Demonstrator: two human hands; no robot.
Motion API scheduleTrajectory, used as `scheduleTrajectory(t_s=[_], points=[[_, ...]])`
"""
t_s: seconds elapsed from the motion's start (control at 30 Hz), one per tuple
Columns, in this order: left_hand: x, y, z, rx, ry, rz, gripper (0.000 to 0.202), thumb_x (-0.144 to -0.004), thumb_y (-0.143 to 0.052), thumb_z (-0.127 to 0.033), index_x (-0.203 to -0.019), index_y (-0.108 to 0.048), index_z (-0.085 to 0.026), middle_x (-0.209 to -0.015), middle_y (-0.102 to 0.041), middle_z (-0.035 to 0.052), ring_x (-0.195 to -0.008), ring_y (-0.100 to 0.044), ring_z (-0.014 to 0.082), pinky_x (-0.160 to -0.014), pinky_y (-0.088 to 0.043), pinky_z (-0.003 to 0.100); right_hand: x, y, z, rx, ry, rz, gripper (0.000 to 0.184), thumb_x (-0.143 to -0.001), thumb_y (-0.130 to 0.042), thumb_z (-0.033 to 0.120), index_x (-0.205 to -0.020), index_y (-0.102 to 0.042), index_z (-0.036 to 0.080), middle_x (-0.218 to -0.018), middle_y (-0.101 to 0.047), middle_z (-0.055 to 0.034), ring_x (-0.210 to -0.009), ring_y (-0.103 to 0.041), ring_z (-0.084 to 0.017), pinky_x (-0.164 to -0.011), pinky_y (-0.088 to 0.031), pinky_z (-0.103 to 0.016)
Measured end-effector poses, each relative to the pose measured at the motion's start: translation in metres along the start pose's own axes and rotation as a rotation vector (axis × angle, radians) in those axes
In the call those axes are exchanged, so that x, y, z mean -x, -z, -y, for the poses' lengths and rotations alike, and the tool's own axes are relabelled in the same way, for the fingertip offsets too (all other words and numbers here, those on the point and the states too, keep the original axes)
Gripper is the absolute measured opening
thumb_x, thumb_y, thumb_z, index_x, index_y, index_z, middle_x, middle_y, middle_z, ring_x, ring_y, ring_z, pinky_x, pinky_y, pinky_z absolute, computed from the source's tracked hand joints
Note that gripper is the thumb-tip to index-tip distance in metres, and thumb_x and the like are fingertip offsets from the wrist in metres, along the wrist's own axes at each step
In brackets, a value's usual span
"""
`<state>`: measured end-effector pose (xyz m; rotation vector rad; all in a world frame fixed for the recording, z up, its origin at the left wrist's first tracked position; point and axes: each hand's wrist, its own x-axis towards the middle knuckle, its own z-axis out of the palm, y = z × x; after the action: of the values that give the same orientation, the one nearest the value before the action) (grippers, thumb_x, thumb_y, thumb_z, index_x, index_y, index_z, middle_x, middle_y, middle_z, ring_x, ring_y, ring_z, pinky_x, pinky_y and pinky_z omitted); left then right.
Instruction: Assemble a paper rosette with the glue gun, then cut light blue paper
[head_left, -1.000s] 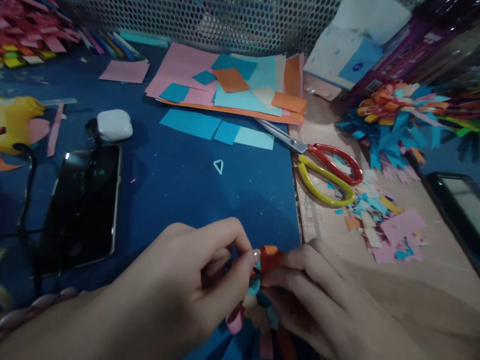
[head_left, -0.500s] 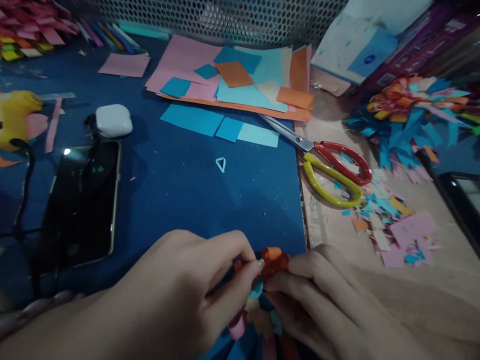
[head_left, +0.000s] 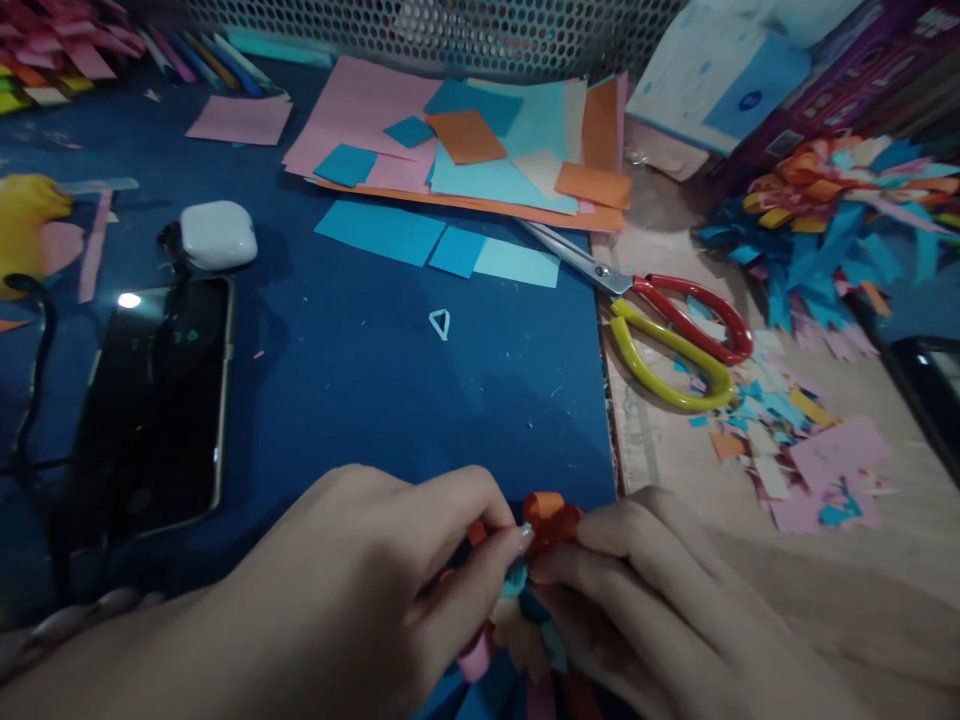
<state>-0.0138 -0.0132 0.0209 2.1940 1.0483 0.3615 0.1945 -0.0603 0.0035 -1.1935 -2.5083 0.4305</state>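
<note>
Both left hand point(head_left: 382, 580) and right hand point(head_left: 660, 600) pinch a paper bunch point(head_left: 517, 635), fingertips nearly closed, on the near left side of the scissors point(head_left: 616, 282); a light, steady hold should keep the orange loop point(head_left: 545, 508) from creasing or slipping.

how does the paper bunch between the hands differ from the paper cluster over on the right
The paper bunch is held between the left hand and right hand, while the paper cluster sits untouched by either. The hands cover much of the paper bunch; the paper cluster is in much fuller view, fanning outward. Both combine orange, pink and blue paper.
</note>
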Motion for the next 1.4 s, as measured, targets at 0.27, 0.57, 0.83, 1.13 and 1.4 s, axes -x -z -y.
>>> scheduleTrajectory(t_s=[0.27,0.57,0.83,1.13,1.4], points=[[0.001,-0.0012,-0.0017,0.053,0.041,0.027,0.012,-0.088,-0.053,-0.02,-0.078,-0.059,-0.021,-0.047,-0.054,-0.0089,-0.037,-0.046,0.0061,-0.039,-0.03,0.019,-0.0037,0.0048,0.0008,0.011,-0.023,0.039,0.036,-0.1,-0.027,0.025,-0.087,-0.061,0.018,-0.077,-0.06,-0.0031,-0.068,-0.052,-0.016,-0.06,-0.044,-0.029],[0.0013,-0.0003,-0.0016,0.066,0.082,0.072,0.017,-0.09,-0.049,-0.024,-0.078,-0.06,-0.021,-0.047,-0.057,-0.0072,-0.038,-0.049,0.0073,-0.038,-0.029,0.02,-0.0007,0.0023,0.0021,-0.002,-0.023,0.013,0.037,-0.1,-0.027,0.024,-0.086,-0.061,0.018,-0.076,-0.06,-0.0032,-0.067,-0.051,-0.015,-0.062,-0.043,-0.027],[0.004,-0.002,-0.0052,0.076,0.176,0.088,0.021,-0.09,-0.047,-0.029,-0.076,-0.062,-0.022,-0.047,-0.057,-0.0057,-0.035,-0.045,0.0074,-0.035,-0.024,0.021,0.0009,0.0031,0.003,0.022,-0.029,0.025,0.033,-0.1,-0.029,0.023,-0.09,-0.061,0.018,-0.076,-0.06,-0.0031,-0.067,-0.051,-0.015,-0.062,-0.043,-0.029],[0.0025,-0.0011,-0.0028,0.11,0.141,0.145,0.021,-0.091,-0.046,-0.028,-0.076,-0.058,-0.021,-0.051,-0.059,-0.0046,-0.04,-0.051,0.0084,-0.041,-0.031,0.02,0.0042,0.0032,0.004,0.01,-0.044,0.04,0.027,-0.099,-0.032,0.023,-0.092,-0.058,0.019,-0.077,-0.059,-0.0022,-0.068,-0.049,-0.016,-0.063,-0.042,-0.03],[0.0021,-0.0045,-0.0031,0.123,0.172,0.163,0.024,-0.092,-0.044,-0.03,-0.074,-0.059,-0.021,-0.051,-0.057,-0.0038,-0.039,-0.042,0.0084,-0.04,-0.027,0.021,0.0033,-0.0013,0.0001,0.019,-0.024,0.029,0.03,-0.1,-0.03,0.024,-0.09,-0.059,0.019,-0.075,-0.058,-0.0017,-0.066,-0.05,-0.016,-0.061,-0.043,-0.03]])
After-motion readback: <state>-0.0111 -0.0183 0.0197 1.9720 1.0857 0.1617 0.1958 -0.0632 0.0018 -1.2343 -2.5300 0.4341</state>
